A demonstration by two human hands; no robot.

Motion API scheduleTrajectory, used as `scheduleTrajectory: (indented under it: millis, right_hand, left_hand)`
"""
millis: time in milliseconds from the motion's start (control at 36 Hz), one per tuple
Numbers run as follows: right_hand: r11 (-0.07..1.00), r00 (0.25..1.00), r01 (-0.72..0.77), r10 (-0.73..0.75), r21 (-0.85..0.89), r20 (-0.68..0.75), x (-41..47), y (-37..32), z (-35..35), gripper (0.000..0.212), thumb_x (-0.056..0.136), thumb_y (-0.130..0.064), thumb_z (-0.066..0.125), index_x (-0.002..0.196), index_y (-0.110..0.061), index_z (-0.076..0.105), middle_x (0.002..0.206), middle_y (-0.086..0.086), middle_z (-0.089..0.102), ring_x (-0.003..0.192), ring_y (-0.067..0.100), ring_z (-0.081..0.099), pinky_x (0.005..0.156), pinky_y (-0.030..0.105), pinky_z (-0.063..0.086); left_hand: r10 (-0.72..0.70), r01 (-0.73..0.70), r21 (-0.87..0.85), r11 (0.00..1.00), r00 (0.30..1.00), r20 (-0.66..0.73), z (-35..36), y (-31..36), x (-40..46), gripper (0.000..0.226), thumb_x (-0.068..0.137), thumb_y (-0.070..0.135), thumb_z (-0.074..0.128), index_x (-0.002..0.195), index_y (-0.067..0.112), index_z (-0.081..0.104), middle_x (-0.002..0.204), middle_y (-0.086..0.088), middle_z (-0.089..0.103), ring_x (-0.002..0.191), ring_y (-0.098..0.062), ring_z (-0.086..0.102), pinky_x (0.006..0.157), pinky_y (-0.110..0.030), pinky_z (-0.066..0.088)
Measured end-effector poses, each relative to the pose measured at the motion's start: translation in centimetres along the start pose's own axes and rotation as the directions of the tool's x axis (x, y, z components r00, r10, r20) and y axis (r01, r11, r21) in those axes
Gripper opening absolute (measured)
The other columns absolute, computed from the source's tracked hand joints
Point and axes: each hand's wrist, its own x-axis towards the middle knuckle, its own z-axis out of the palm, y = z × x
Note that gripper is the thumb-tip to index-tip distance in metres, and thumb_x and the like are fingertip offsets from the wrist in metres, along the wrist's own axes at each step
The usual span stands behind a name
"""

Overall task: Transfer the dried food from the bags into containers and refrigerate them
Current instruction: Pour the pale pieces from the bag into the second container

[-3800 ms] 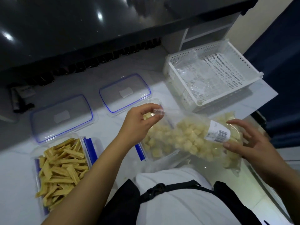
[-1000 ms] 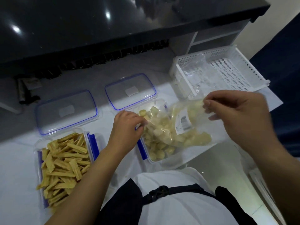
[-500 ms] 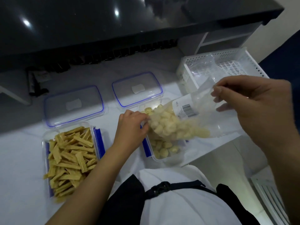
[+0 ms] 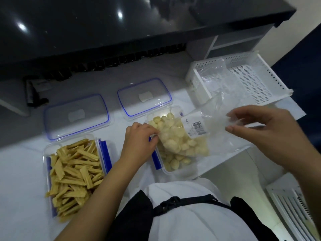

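At centre frame, seen from the head camera, the left hand (image 4: 139,140) is pinching the mouth of a clear bag (image 4: 189,136) over an open container (image 4: 175,169) that is sitting on the white bench (image 4: 22,171). Right of centre, the right hand (image 4: 264,134) is gripping the bag's raised closed end, so pale round dried pieces (image 4: 175,143) are lying bunched at the lower end, with more in the container below. At lower left, a second container (image 4: 73,173) is holding tan dried strips. Just above the containers, two blue-rimmed lids (image 4: 76,115) are lying flat. At upper right, a white basket (image 4: 246,79) is holding crumpled clear plastic.
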Motion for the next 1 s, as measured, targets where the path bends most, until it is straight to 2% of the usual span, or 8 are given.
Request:
scheduleTrajectory:
  millis: [167,250,333,417,556,778,889,1000]
  right_hand:
    - [0.959,0.966,-0.111,0.166,0.263,-0.198,-2.6,4.2,-1.7,0.037,0.072,-0.045,0.068,0.105,-0.029,0.072,0.103,-0.001,0.073,0.094,0.016,0.07,0.083,0.028,0.059]
    - [0.941,0.951,-0.307,0.299,0.141,0.081,-3.3,8.2,-1.2,0.066,0.074,-0.025,0.078,0.132,-0.045,0.054,0.128,-0.017,0.058,0.114,0.011,0.059,0.098,0.047,0.052]
    - [0.899,0.876,-0.415,0.353,0.14,0.327,-4.3,10.8,1.3,0.093,0.06,-0.034,0.088,0.13,-0.063,0.035,0.142,-0.018,0.043,0.128,0.012,0.047,0.103,0.037,0.043]
    - [0.88,0.889,-0.384,0.27,0.281,0.369,-4.1,12.1,4.6,0.105,0.05,-0.046,0.095,0.132,-0.06,0.032,0.148,-0.024,0.039,0.136,0.006,0.042,0.112,0.038,0.038]
    - [0.851,0.937,-0.305,0.188,0.428,0.294,-1.2,10.8,7.2,0.084,0.061,-0.016,0.092,0.116,-0.061,0.047,0.112,-0.05,0.056,0.115,-0.021,0.049,0.096,0.012,0.042]
    - [0.822,0.966,-0.192,0.062,0.537,0.251,2.4,7.9,7.6,0.06,0.071,0.008,0.081,0.099,-0.04,0.058,0.082,-0.037,0.066,0.083,-0.022,0.061,0.068,0.0,0.045]
    - [0.842,0.973,-0.139,0.019,0.522,0.228,3.3,7.6,7.6,0.056,0.07,0.002,0.085,0.109,-0.033,0.067,0.098,-0.022,0.074,0.092,-0.008,0.068,0.072,0.006,0.049]
    - [0.812,0.972,-0.102,-0.043,0.574,0.233,3.8,7.4,7.7,0.058,0.078,0.005,0.077,0.129,-0.019,0.063,0.125,-0.006,0.066,0.094,-0.007,0.067,0.076,0.011,0.051]
  left_hand:
    - [-0.014,0.014,-0.016,1.0,1.0,0.004,-0.1,-0.2,0.1,0.017,0.094,0.024,0.065,0.107,0.024,0.076,0.113,0.011,0.071,0.105,-0.016,0.049,0.088,-0.024,0.021]
    - [-0.033,0.033,-0.008,0.999,0.999,0.012,-0.2,-0.2,0.2,0.017,0.094,0.024,0.065,0.107,0.024,0.076,0.114,0.01,0.071,0.107,-0.017,0.05,0.09,-0.025,0.023]
    - [-0.044,0.045,-0.015,0.999,0.999,0.019,-0.3,0.0,0.2,0.015,0.094,0.022,0.066,0.104,0.024,0.076,0.113,0.009,0.071,0.107,-0.018,0.05,0.091,-0.026,0.023]
    - [-0.057,0.057,-0.016,0.998,0.998,0.021,-0.4,0.3,0.3,0.014,0.093,0.021,0.066,0.103,0.022,0.076,0.113,0.008,0.071,0.108,-0.019,0.05,0.092,-0.027,0.024]
    - [-0.087,0.088,-0.017,0.996,0.995,0.048,-0.7,0.7,0.4,0.015,0.091,0.019,0.068,0.103,0.021,0.077,0.113,0.005,0.071,0.11,-0.02,0.05,0.102,-0.04,0.039]
    - [-0.058,0.061,-0.02,0.998,0.987,0.151,-2.0,1.6,0.2,0.043,0.086,0.02,0.074,0.127,0.032,0.064,0.13,0.014,0.056,0.124,-0.009,0.037,0.108,-0.03,0.033]
    - [-0.052,0.106,-0.209,0.972,0.967,0.248,-2.4,2.8,-1.2,0.078,0.082,0.021,0.08,0.145,0.042,0.038,0.139,0.024,0.04,0.126,0.002,0.038,0.101,-0.014,0.032]
    - [-0.154,0.269,-0.454,0.849,0.949,0.275,-1.7,4.0,-2.0,0.085,0.079,0.017,0.082,0.142,0.05,0.035,0.134,0.025,0.051,0.118,0.003,0.054,0.079,-0.004,0.047]
